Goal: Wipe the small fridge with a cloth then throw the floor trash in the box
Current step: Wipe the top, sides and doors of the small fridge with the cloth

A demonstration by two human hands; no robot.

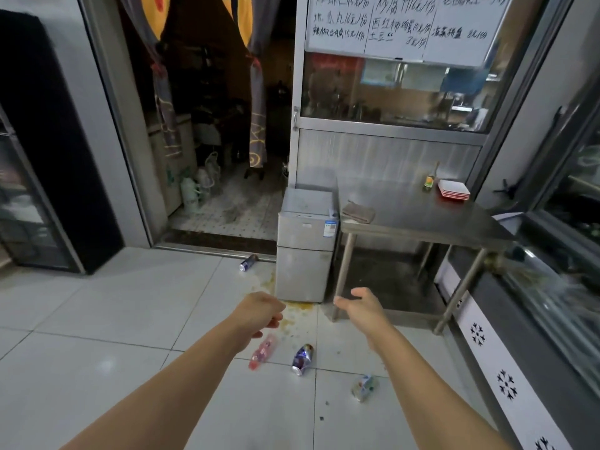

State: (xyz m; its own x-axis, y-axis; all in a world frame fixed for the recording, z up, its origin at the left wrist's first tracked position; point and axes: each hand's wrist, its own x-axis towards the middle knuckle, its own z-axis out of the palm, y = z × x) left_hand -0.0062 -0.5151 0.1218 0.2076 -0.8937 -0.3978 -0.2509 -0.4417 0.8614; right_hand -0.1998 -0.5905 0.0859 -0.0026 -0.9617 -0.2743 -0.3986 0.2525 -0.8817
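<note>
Both hands are extended forward and empty. The left hand (259, 311) has its fingers loosely curled, gripping nothing; the right hand (358, 303) is relaxed, fingers extended, thumb apart. Neither touches anything, which suits an approach with no work begun.

The fridge (305, 241) stands at 12 o'clock beyond the hands, set against the counter (422, 219) at its 3 o'clock side. The cloth (358, 212) lies folded on the counter's near-left corner, just beside the fridge top, within ready reach for wiping. Judgement: the cloth must be taken first.

A yellowish spill (297, 315) stains the floor at the fridge's foot. Floor trash: a pink bottle (262, 351) below the left hand, a crushed can (302, 358) at its 3 o'clock, a carton (364, 387) at 4 o'clock, and a second can (248, 262) by the doorway at 11 o'clock. No box is identifiable.
</note>
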